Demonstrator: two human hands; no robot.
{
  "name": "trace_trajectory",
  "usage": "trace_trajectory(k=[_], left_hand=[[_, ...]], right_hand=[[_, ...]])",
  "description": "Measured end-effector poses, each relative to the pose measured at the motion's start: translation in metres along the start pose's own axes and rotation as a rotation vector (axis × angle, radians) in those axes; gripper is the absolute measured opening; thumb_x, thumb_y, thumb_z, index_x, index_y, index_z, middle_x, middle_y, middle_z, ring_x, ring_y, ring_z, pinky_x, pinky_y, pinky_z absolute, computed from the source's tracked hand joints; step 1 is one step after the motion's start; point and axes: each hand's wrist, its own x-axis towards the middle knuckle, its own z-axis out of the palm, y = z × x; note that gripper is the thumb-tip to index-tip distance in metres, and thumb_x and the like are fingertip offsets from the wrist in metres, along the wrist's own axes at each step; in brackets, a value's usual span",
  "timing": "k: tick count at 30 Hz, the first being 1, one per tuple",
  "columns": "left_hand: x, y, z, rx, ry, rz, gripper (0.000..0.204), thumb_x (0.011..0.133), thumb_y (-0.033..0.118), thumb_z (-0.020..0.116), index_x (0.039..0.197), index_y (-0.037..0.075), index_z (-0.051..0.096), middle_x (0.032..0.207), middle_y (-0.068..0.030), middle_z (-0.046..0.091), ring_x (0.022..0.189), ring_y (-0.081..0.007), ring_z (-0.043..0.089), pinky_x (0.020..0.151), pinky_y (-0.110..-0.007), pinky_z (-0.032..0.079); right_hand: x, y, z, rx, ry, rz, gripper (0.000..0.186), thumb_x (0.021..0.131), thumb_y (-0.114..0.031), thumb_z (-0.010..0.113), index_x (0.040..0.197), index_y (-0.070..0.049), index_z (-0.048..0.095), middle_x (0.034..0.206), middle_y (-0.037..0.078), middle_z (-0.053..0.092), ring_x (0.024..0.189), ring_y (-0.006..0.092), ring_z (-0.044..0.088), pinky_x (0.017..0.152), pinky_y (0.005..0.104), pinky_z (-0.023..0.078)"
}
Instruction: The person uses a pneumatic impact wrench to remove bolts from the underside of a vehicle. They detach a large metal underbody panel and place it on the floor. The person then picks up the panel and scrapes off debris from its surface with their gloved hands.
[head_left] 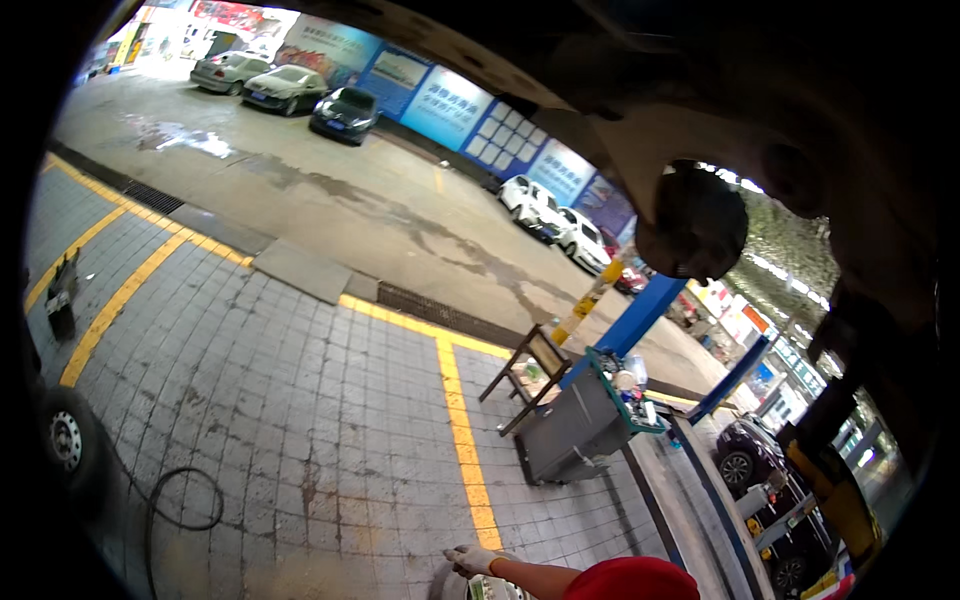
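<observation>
My right hand (473,560), in a pale work glove, reaches in at the lower edge from a red short sleeve (632,580). Its fingers look stretched out, with nothing seen in them. Directly beneath is a round thing (488,590) with a dark rim and a light middle, perhaps a wheel, mostly cut off by the frame. Whether the hand touches it I cannot tell. My left hand is out of sight. Overhead spreads the dark underside of a raised car (620,130), with a round wheel-hub part (698,222) hanging at the right.
A grey tool cart (575,430) with a cluttered green top stands right of centre, beside a wooden stool (530,372) and a blue lift post (640,315). At left lie a wheel (68,440) and a black hose (185,525). Parked cars (345,113) line the far wall.
</observation>
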Motion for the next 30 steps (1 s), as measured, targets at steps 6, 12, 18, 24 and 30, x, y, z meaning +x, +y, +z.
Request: trace_trajectory(k=[6, 12, 18, 24, 30], left_hand=[[0.001, 0.019, -0.025, 0.49, -0.084, 0.444, 0.061, 0.109, 0.057, 0.042, 0.106, 0.004, 0.073, 0.084, -0.0086, 0.071, 0.063, -0.0227, 0.064, 0.057, -0.041, 0.053], [0.025, 0.071, -0.012, 0.792, 0.042, 0.153, 0.073, 0.108, 0.061, 0.039, 0.115, -0.003, 0.074, 0.102, -0.0157, 0.075, 0.095, -0.0289, 0.07, 0.08, -0.045, 0.057], [0.037, 0.123, 0.01, 0.313, -0.088, -0.103, 0.063, 0.106, 0.058, 0.05, 0.109, 0.0, 0.075, 0.102, -0.0106, 0.073, 0.092, -0.0259, 0.067, 0.082, -0.045, 0.057], [0.037, 0.167, -0.003, 0.525, 0.036, -0.102, 0.066, 0.101, 0.066, 0.055, 0.108, 0.005, 0.076, 0.095, -0.0094, 0.072, 0.081, -0.0259, 0.064, 0.074, -0.046, 0.055], [0.05, 0.219, 0.018, 0.517, 0.28, -0.309, 0.046, 0.106, 0.053, 0.058, 0.117, 0.01, 0.072, 0.096, -0.0074, 0.073, 0.08, -0.0223, 0.068, 0.071, -0.044, 0.058]], right_hand=[[-0.001, 0.001, 0.027, -0.194, 0.033, 0.013, 0.065, 0.104, -0.06, 0.057, 0.129, -0.001, 0.06, 0.082, 0.008, 0.066, 0.064, 0.0186, 0.06, 0.06, 0.0377, 0.052], [0.042, 0.034, 0.04, -0.187, 0.014, 0.009, 0.06, 0.103, -0.056, 0.051, 0.12, 0.0, 0.066, 0.087, 0.013, 0.073, 0.073, 0.0264, 0.069, 0.069, 0.042, 0.055], [0.047, 0.075, 0.075, -0.749, 0.196, -0.383, 0.032, 0.085, -0.007, 0.061, 0.116, -0.007, 0.068, 0.115, 0.026, 0.071, 0.106, 0.0459, 0.069, 0.092, 0.0521, 0.058], [0.008, -0.003, 0.125, -0.201, 0.175, -0.099, 0.07, 0.103, -0.065, 0.051, 0.125, -0.001, 0.068, 0.091, 0.012, 0.077, 0.078, 0.0245, 0.073, 0.073, 0.0402, 0.057], [-0.024, -0.016, 0.14, -0.283, 0.193, -0.192, 0.052, 0.105, -0.047, 0.049, 0.138, -0.01, 0.063, 0.125, 0.027, 0.07, 0.118, 0.0486, 0.063, 0.102, 0.0524, 0.051]])
